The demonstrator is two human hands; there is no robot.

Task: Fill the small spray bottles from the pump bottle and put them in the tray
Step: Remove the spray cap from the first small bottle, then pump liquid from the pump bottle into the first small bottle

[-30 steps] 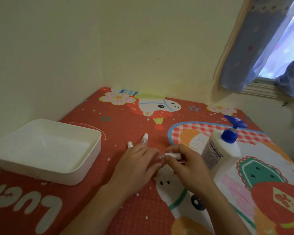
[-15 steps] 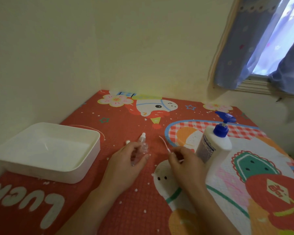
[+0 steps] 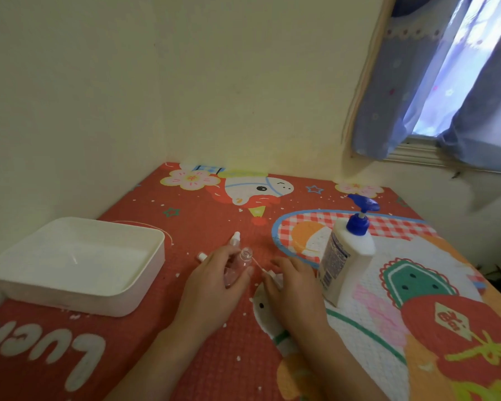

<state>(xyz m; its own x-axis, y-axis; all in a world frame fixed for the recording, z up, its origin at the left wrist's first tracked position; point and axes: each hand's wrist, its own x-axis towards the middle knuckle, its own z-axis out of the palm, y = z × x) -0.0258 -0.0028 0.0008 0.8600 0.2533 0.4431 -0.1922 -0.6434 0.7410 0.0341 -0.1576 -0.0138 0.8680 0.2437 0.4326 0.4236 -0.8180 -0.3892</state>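
My left hand (image 3: pixel 211 287) holds a small clear spray bottle (image 3: pixel 240 263) with its neck open and pointing away from me. My right hand (image 3: pixel 294 287) pinches the white spray cap (image 3: pixel 271 274), whose thin dip tube sticks out toward the bottle's mouth. Two more small spray bottles lie behind my left hand: one with a white cap (image 3: pixel 235 238) and one of which only a white tip (image 3: pixel 202 257) shows. The white pump bottle (image 3: pixel 344 261) with a blue pump head stands just right of my right hand. The white tray (image 3: pixel 75 264) sits at the left with nothing in it.
Everything rests on a red cartoon-print mat (image 3: pixel 214 215) pushed into a wall corner. Small white crumbs dot the mat. A window with blue curtains (image 3: pixel 446 82) is at the upper right.
The cap has come off the clear bottle. My right hand drew it and its dip tube out to the right, and my left hand tipped the open bottle up. The camera view shifted slightly.
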